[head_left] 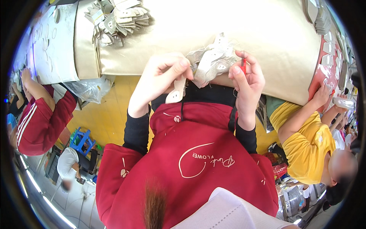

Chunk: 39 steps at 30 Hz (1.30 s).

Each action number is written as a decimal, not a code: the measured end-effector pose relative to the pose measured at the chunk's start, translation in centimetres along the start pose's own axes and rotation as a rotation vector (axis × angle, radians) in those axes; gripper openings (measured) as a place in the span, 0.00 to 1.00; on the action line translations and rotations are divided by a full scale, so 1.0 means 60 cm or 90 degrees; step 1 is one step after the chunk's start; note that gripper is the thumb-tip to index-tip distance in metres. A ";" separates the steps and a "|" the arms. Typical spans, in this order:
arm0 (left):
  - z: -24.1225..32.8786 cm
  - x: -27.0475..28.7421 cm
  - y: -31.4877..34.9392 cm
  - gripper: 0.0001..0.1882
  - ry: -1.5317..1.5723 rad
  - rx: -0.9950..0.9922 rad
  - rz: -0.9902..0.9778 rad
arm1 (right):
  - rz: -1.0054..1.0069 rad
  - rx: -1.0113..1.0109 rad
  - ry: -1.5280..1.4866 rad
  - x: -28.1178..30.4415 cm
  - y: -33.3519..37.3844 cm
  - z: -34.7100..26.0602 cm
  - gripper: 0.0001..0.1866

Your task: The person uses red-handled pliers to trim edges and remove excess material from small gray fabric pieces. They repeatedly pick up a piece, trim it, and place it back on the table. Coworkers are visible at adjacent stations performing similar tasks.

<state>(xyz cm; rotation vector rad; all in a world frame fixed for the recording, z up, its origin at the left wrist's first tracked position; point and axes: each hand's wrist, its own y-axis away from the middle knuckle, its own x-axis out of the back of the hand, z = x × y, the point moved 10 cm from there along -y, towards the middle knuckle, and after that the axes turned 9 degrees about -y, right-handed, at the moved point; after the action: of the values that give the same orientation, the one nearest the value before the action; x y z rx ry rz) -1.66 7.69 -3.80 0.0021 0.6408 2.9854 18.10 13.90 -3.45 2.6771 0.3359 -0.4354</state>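
My left hand (164, 78) is closed, thumb against forefinger, at the front edge of the table. From it hangs a small off-white cut piece (175, 94) with dark holes, like a shoe-upper part. My right hand (248, 80) pinches a slim red tool (243, 68) with a thin dark tip pointing up; its exact kind is too small to tell. Between the hands, a loose heap of similar off-white textured pieces (213, 59) lies at the table edge, with stray threads around it. The right fingers are close beside this heap.
Gold-beige sheeting (267, 49) covers the table. Farther left lies a bundle of cut pieces (118, 23); another stack (322, 19) is at the far right. A person in yellow (305, 145) works at a red sheet (322, 72) on the right; a person in dark red (42, 118) is at left.
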 end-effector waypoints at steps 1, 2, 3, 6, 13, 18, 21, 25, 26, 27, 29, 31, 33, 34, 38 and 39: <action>0.004 0.000 0.000 0.18 -0.040 -0.015 0.018 | 0.005 0.002 0.001 0.003 0.003 0.002 0.20; 0.001 -0.001 -0.001 0.12 -0.037 -0.001 0.039 | 0.003 0.006 0.005 0.004 0.005 0.003 0.21; 0.002 -0.001 -0.002 0.10 -0.090 0.004 0.067 | 0.003 0.004 0.013 0.006 0.007 0.005 0.21; 0.010 -0.001 -0.009 0.10 -0.156 0.010 0.133 | -0.013 -0.003 0.061 0.003 0.011 0.006 0.20; 0.023 -0.005 -0.023 0.20 -0.294 -0.010 0.178 | -0.343 0.307 0.495 -0.118 0.050 -0.035 0.21; 0.045 -0.010 -0.043 0.13 -0.400 -0.089 0.213 | -0.283 0.342 0.692 -0.112 0.043 -0.026 0.18; 0.041 -0.006 -0.045 0.11 -0.392 -0.050 0.230 | -0.278 0.353 0.680 -0.098 0.047 -0.026 0.18; 0.069 -0.028 -0.051 0.16 -0.528 -0.161 0.223 | -0.265 0.376 0.659 -0.083 0.061 -0.023 0.18; 0.089 -0.040 -0.051 0.18 -0.601 -0.247 0.242 | -0.253 0.416 0.644 -0.083 0.063 -0.028 0.18; 0.103 -0.054 -0.049 0.19 -0.694 -0.321 0.259 | -0.248 0.420 0.638 -0.081 0.062 -0.027 0.18; 0.075 -0.044 -0.068 0.19 -0.631 -0.204 0.228 | -0.236 0.428 0.624 -0.076 0.063 -0.028 0.18; 0.045 -0.032 -0.077 0.18 -0.625 -0.072 0.217 | -0.233 0.408 0.622 -0.072 0.061 -0.025 0.19; 0.025 -0.023 -0.080 0.17 -0.541 -0.004 0.177 | -0.231 0.386 0.617 -0.069 0.058 -0.024 0.19; 0.019 -0.019 -0.080 0.18 -0.501 0.018 0.164 | -0.231 0.372 0.612 -0.068 0.058 -0.024 0.19; 0.007 -0.038 -0.073 0.12 -0.082 0.009 0.040 | -0.234 0.313 0.557 -0.062 0.054 -0.019 0.19; 0.007 -0.042 -0.073 0.12 -0.033 0.005 0.023 | -0.234 0.297 0.533 -0.060 0.051 -0.018 0.19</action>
<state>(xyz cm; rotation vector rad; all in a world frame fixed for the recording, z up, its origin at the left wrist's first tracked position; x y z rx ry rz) 1.25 11.62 -5.19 0.0925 0.6539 3.0054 15.96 11.01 -0.17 3.1258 1.0848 0.6298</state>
